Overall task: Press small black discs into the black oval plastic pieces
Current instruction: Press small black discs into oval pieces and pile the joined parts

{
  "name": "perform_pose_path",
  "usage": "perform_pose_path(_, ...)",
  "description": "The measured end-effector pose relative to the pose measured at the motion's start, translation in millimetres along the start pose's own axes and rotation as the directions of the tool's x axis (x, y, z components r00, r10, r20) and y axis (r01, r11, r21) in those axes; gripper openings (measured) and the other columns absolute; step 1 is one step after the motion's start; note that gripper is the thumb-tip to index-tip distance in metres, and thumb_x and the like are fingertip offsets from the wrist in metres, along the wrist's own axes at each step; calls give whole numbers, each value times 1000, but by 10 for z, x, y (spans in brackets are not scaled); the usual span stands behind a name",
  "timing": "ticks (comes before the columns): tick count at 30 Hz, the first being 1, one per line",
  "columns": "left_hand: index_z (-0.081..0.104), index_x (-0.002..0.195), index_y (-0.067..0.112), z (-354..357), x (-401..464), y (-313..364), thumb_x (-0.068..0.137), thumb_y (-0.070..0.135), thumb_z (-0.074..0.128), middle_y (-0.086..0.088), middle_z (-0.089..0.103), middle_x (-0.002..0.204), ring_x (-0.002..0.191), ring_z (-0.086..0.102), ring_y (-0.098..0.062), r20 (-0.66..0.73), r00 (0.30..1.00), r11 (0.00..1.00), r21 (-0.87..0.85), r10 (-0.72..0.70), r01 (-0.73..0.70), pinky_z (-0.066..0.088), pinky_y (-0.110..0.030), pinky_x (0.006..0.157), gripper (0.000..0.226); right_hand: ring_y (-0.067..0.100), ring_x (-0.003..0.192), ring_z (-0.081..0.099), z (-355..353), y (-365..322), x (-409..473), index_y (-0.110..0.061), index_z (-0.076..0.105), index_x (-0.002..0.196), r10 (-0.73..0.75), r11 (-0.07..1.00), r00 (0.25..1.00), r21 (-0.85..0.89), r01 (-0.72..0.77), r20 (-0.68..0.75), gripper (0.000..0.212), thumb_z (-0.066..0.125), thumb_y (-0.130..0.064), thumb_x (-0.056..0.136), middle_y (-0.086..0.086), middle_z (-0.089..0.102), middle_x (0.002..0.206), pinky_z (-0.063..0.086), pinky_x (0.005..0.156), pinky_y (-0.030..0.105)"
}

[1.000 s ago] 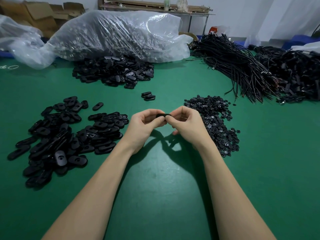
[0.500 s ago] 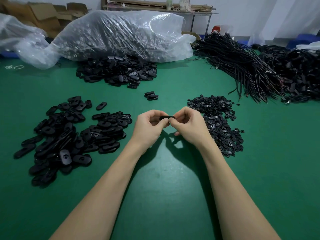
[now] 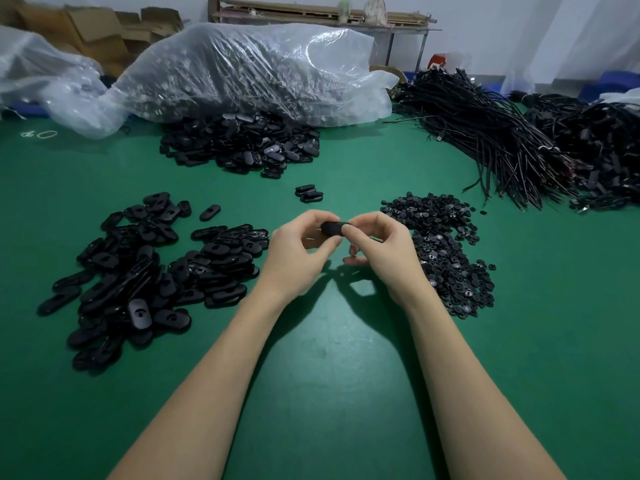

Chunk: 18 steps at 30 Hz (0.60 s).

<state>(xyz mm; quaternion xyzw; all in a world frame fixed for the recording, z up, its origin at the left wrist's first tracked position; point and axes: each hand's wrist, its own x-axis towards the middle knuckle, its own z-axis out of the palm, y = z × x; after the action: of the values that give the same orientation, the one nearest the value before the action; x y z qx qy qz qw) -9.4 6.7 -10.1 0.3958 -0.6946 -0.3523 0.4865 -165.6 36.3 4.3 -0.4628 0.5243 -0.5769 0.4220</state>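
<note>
A black oval plastic piece [image 3: 331,227] is held above the green table [image 3: 329,375] between both hands. My left hand [image 3: 298,254] pinches its left end with thumb and fingers. My right hand [image 3: 381,251] pinches its right end, fingers curled. Whether a disc sits in it is hidden by the fingers. A heap of small black discs [image 3: 440,251] lies just right of my right hand. A large heap of black oval pieces [image 3: 145,271] lies to the left of my left hand.
A second heap of oval pieces [image 3: 242,147] lies at the back before a clear plastic bag [image 3: 249,74] of parts. A few oval pieces [image 3: 309,194] lie apart behind the hands. Bundles of black cables [image 3: 502,140] fill the back right.
The hands have parted slightly around the oval piece, showing more of it between the fingertips. The piles have not moved; the camera shifted a little.
</note>
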Motion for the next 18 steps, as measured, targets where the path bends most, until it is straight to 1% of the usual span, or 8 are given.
perform_pose_path(2,73,101,23,-7,-13,-16,87,14,77,14,73,94,86,69,-2,-18,999,991,127,46,-43,53,-14,75,18,10,58,58,33,14,33,-4,67,100,38,999,999,34,-37,-21,9,72,-9,94,2,68,75,58,58,28)
perform_pose_path(4,73,102,26,-22,0,-37,86,20,77,15,71,97,85,66,-4,-53,995,965,253,82,-66,51,-17,71,18,11,58,60,78,36,62,-10,68,97,55,998,998,33,-55,-27,4,71,-12,95,6,70,83,58,58,28)
perform_pose_path(6,73,105,27,-56,57,-62,87,27,76,13,69,102,90,63,-9,-86,990,921,383,113,-72,49,-25,76,18,11,57,64,119,71,83,-14,69,99,63,998,997,-7,-64,-39,6,69,-19,97,8,72,94,58,58,28)
perform_pose_path(8,73,105,28,-94,162,-89,87,30,75,10,68,105,96,60,-15,-144,983,887,461,112,-33,49,-31,80,19,9,56,65,160,111,95,-18,68,100,40,994,997,-95,-45,-60,8,68,-25,97,5,72,98,58,58,30)
perform_pose_path(10,73,106,30,-114,315,-125,88,33,73,9,67,107,100,59,-18,-209,976,863,502,61,54,50,-34,82,19,10,53,65,196,148,102,-21,68,97,-7,974,997,-225,-10,-74,8,68,-29,97,0,71,94,61,61,38)
perform_pose_path(12,72,110,31,-91,524,-179,90,36,70,8,66,110,103,60,-19,-255,967,829,538,-13,153,50,-34,80,21,12,53,65,217,168,107,-24,69,94,-30,950,997,-314,5,-73,7,68,-31,96,-6,72,91,62,67,42)
perform_pose_path(15,72,113,29,-30,868,-245,93,39,65,5,68,116,108,63,-22,-298,946,796,539,-127,277,46,-31,81,23,13,55,66,223,165,116,-26,70,93,-32,932,997,-363,3,-74,8,67,-33,95,-8,74,92,61,69,41)
perform_pose_path(18,69,119,28,34,1115,-306,93,38,65,2,69,121,114,63,-24,-288,932,777,526,-219,345,48,-35,90,28,12,54,66,224,159,125,-26,70,92,-25,921,997,-389,-3,-68,9,66,-33,95,-8,75,91,61,69,39)
